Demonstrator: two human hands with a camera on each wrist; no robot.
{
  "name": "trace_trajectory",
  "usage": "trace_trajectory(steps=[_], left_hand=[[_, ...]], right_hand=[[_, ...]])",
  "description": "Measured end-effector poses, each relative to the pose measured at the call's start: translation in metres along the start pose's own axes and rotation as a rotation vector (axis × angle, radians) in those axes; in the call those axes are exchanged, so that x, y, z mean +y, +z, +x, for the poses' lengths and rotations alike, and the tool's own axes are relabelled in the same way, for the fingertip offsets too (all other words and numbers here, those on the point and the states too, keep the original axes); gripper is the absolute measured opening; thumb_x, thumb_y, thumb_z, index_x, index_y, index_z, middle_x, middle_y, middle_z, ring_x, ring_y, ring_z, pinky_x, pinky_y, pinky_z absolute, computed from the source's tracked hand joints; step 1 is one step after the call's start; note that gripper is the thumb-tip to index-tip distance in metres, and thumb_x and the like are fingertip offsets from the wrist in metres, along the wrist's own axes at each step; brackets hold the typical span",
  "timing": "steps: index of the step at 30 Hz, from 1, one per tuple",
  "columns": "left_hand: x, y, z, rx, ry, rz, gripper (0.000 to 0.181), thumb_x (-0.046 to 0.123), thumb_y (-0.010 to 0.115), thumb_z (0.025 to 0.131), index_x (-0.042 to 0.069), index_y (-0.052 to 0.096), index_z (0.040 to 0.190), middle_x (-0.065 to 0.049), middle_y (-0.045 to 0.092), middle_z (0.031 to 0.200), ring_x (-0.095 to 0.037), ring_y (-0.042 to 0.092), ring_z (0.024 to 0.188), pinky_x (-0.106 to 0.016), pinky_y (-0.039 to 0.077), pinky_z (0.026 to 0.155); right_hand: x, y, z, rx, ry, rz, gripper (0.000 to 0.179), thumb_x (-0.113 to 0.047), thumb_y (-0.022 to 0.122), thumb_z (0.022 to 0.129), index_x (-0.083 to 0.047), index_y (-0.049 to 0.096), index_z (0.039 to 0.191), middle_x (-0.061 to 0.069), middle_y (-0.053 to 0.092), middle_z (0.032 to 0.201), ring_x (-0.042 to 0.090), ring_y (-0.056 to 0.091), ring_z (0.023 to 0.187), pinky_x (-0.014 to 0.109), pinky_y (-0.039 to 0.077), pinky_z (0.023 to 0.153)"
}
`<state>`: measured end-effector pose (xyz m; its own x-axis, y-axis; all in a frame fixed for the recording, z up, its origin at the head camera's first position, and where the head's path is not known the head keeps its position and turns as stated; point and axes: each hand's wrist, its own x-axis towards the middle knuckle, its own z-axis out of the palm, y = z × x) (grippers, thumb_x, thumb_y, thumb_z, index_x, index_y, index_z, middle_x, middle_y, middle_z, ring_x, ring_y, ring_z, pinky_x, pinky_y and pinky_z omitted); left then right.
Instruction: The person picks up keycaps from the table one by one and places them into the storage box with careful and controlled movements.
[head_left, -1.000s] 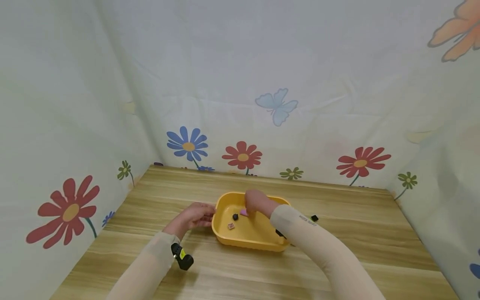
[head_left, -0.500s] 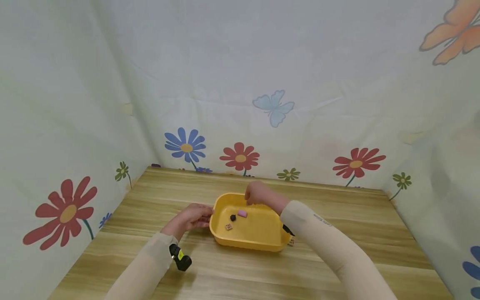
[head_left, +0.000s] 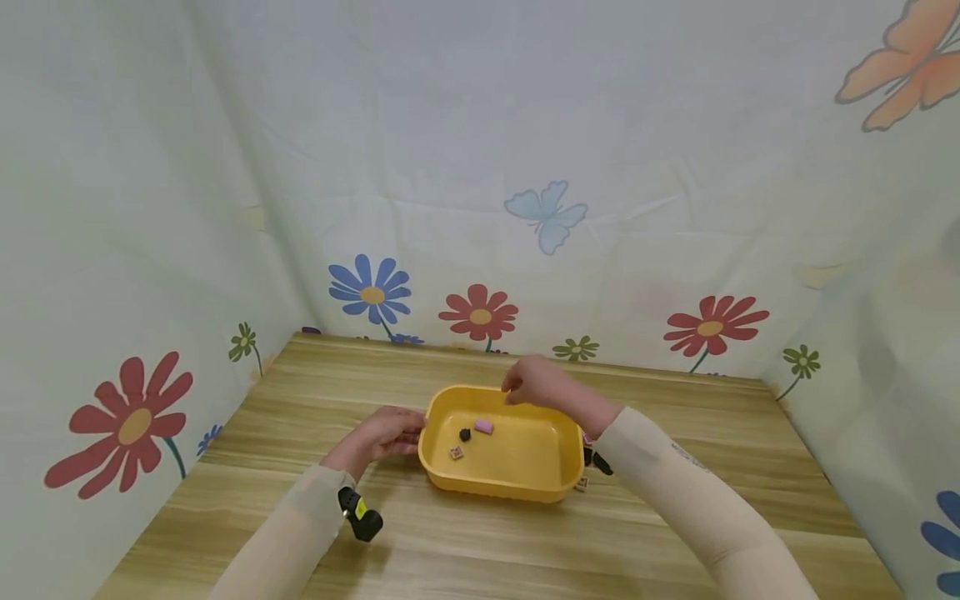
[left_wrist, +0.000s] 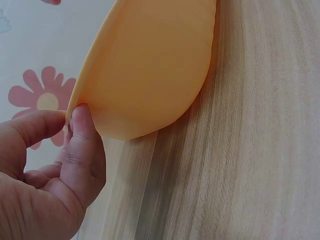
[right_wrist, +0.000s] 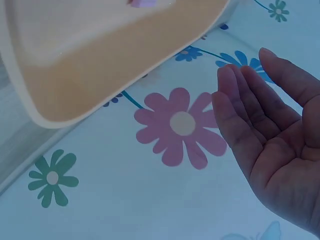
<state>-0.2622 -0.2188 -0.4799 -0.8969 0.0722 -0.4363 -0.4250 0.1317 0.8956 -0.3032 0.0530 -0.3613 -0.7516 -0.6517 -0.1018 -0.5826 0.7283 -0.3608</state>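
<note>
We see the left hand (head_left: 384,432) pinching the yellow tray's (head_left: 517,454) rim; the right hand (head_left: 538,383), fingers relaxed, hovers near its far edge, palm visible only from the right wrist. A pink block (head_left: 483,427) lies inside. Beneath is a wood-grain table (head_left: 495,550), behind it flowered cloth (head_left: 450,125); we cannot read the right sleeve's (head_left: 675,487) lettering.

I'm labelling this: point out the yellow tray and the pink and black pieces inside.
Yellow tray (head_left: 495,491), head view, front wall.
Pink piece (head_left: 484,427), head view, its middle.
Black piece (head_left: 465,434), head view, its middle.
</note>
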Motion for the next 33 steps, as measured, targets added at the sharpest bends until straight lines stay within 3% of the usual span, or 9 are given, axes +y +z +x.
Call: trace_trajectory(steps=[6,15,25,33], left_hand=[[0.001,-0.001,0.002,0.008,-0.012,-0.007,0.044,0.011,0.055,0.104,-0.012,0.051,0.141,-0.006,0.069,0.095,-0.011,0.066,0.078,-0.021,0.063,0.068],[0.000,-0.001,0.001,0.003,-0.005,-0.014,0.044,0.011,0.056,0.103,-0.012,0.052,0.140,-0.005,0.069,0.092,-0.010,0.066,0.076,-0.021,0.063,0.067],[-0.002,-0.001,0.004,0.005,-0.010,-0.019,0.044,0.011,0.057,0.103,-0.011,0.051,0.141,-0.006,0.070,0.094,-0.010,0.066,0.076,-0.021,0.063,0.067],[-0.002,-0.001,0.004,0.003,-0.012,-0.027,0.044,0.011,0.056,0.103,-0.011,0.051,0.141,-0.004,0.068,0.092,-0.010,0.065,0.075,-0.020,0.063,0.067]], right_hand=[[0.011,-0.006,-0.021,0.028,0.006,0.053,0.023,-0.013,0.073,0.095,0.002,0.076,0.111,0.014,0.077,0.104,0.017,0.066,0.085,0.033,0.061,0.083],[0.032,-0.004,-0.054,0.078,0.063,0.155,0.023,-0.010,0.071,0.095,0.004,0.074,0.112,0.016,0.077,0.103,0.023,0.071,0.092,0.039,0.063,0.085],[0.051,0.009,-0.091,0.143,0.105,0.247,0.023,-0.009,0.069,0.096,0.007,0.073,0.112,0.013,0.074,0.095,0.013,0.063,0.079,0.028,0.060,0.072],[0.061,0.025,-0.114,0.197,0.195,0.319,0.023,-0.010,0.069,0.096,0.005,0.073,0.113,0.011,0.075,0.095,0.013,0.066,0.081,0.031,0.062,0.073]])
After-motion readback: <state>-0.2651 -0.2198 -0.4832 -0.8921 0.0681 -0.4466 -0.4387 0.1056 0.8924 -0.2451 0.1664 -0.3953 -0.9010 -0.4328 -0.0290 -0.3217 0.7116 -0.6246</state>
